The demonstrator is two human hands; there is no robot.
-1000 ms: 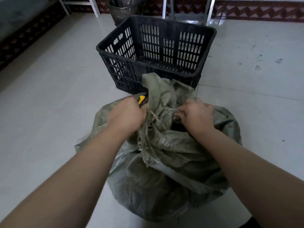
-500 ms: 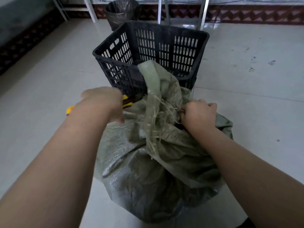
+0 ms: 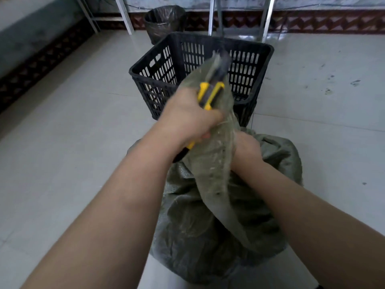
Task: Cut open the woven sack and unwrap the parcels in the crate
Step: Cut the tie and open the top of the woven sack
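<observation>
Landmark: woven sack (image 3: 208, 226), grey-green, standing on the tiled floor (image 3: 62, 142); everything below is placed against it.
Left hand (image 3: 187, 119): over the sack's upper left, fist wrapped tight round a yellow-and-black utility knife (image 3: 208, 94).
Knife axis: long axis runs from near-left to far-right, nose up and away from the person, butt end showing under the fist; the tip is blurred.
Sack neck (image 3: 216, 155): a gathered strip of cloth drawn upward, lying along the knife's right side.
Right hand (image 3: 245, 151): at the sack's top, just right of the neck, fingers clenched in the cloth.
Crate (image 3: 158, 74): black, slotted, directly behind the sack.
Bin (image 3: 162, 24): dark, liner-fitted, behind the crate, beyond the sack's far left.
</observation>
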